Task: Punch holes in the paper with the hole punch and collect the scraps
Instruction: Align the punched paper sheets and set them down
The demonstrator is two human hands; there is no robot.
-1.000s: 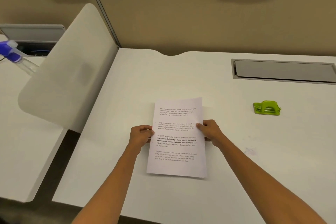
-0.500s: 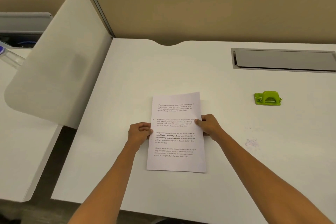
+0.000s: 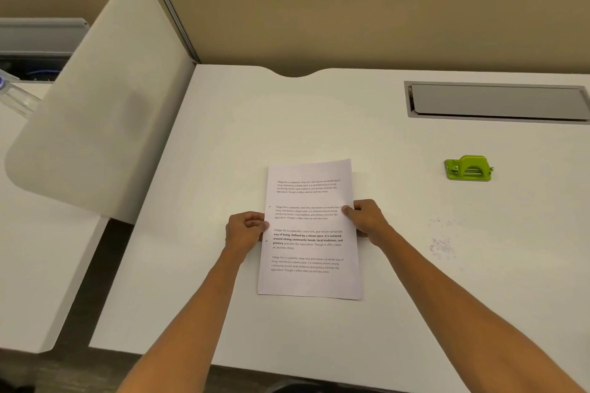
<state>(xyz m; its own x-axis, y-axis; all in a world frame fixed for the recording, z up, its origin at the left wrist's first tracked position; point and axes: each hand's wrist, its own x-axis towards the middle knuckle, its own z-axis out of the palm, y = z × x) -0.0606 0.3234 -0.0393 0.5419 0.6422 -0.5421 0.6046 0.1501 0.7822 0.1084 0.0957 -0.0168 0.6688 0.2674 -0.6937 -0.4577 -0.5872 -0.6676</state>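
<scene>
A white sheet of paper (image 3: 309, 281) with printed paragraphs lies on the white desk (image 3: 223, 143), long side pointing away from me. My left hand (image 3: 245, 229) pinches its left edge at mid-height. At the same height my right hand (image 3: 364, 215) grips the right edge, thumb on top of the sheet. A small green hole punch (image 3: 468, 168) stands on the desk to the right, well apart from both hands. A faint scatter of tiny paper scraps (image 3: 442, 246) lies on the desk right of my right forearm.
A grey recessed cable tray lid (image 3: 498, 102) sits at the back right. A white curved divider panel (image 3: 92, 99) rises on the left between this desk and the neighbouring one. A clear spray bottle (image 3: 16, 96) shows at the far left edge. Beige partition wall behind.
The view has tilted down slightly, so the desk and wall signs sit higher in the frame. Both hands keep the same hold on the paper's edges; the paper has barely shifted.
</scene>
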